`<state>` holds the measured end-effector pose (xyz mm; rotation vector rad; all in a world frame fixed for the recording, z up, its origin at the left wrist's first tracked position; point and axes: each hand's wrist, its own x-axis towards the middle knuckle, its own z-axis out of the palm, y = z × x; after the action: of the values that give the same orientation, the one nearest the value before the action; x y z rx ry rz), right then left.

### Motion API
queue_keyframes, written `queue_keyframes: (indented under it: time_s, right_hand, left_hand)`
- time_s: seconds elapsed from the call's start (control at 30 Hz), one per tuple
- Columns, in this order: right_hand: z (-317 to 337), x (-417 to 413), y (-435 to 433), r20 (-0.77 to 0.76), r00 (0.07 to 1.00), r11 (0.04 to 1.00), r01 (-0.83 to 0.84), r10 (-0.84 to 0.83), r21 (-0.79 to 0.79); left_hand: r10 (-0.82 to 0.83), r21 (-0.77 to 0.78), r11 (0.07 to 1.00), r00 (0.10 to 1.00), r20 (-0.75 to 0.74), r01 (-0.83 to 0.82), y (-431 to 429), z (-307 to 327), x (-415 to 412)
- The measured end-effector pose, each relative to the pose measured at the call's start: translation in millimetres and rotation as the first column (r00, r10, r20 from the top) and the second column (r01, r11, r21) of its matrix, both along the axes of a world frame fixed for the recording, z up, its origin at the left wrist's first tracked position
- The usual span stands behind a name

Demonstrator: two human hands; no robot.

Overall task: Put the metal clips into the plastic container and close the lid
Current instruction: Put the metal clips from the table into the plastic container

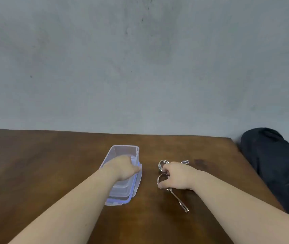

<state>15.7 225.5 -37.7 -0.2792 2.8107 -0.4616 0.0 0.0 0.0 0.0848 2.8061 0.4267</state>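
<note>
A clear plastic container (122, 152) stands open on the brown table. Its lid (136, 185), edged in blue, lies under or beside it at the near right side. My left hand (122, 169) grips the container's right wall near the lid. To the right, several metal clips (161, 165) lie in a small heap, one long clip (180, 201) pointing toward me. My right hand (177, 175) rests on the heap with its fingers closed around some of the clips.
The wooden table (52, 164) ends at a grey wall behind and at a right edge near a dark cloth bundle (273, 164).
</note>
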Motion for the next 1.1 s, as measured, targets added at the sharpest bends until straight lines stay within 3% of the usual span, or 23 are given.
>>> queue_keyframes:
  time_s: [0.3,0.6,0.73,0.9,1.1]
  right_hand:
    - [-29,7,-2,-0.095,0.995,0.984,0.044,-0.028,0.173]
    - [-32,1,1,0.01,0.996,0.994,0.085,-0.086,0.066]
    - [-26,-4,7,0.032,0.985,0.978,0.171,-0.168,-0.123]
    - [13,-11,19,-0.066,0.956,0.853,0.224,-0.287,-0.472]
    - [52,-20,20,-0.16,0.96,0.861,0.123,-0.228,-0.493]
  left_hand:
    - [-0.005,-0.056,0.998,0.993,-0.116,-0.001,-5,-22,13]
    - [-0.061,-0.191,0.981,0.989,-0.135,0.034,-8,-31,23]
    - [-0.162,-0.282,0.951,0.981,-0.109,0.126,-8,-34,22]
    - [-0.296,-0.378,0.888,0.955,-0.03,0.263,-4,-25,24]
    - [-0.438,-0.521,0.774,0.898,-0.031,0.36,0,-21,27]
